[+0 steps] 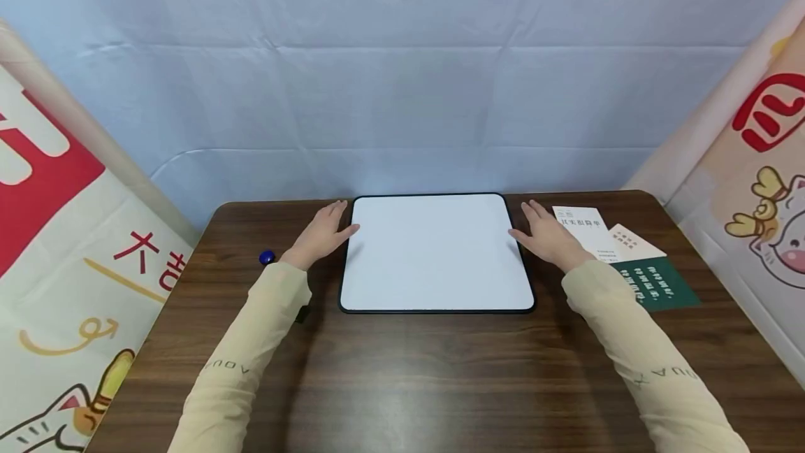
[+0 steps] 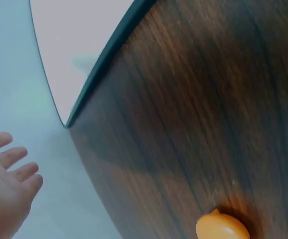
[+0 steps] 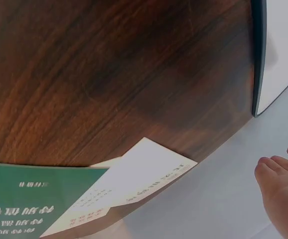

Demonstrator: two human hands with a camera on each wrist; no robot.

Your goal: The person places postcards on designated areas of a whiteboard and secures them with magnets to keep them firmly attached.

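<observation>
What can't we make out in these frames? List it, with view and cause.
- Dark green object: head view, mostly hidden by the left sleeve; can't identify it.
- Orange object: left wrist view, cut off by the bottom edge.
- Lettering on the green card: right wrist view, too blurred to read.
- Whether the left hand or right hand touches the whiteboard: head view, angle hides contact.

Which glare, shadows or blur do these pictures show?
Head view: pale glare on the brown wood-grain table; left wrist view: soft shadow beside the white, black-rimmed rectangular board; right wrist view: lettering on the green rectangular card looks blurred.
</observation>
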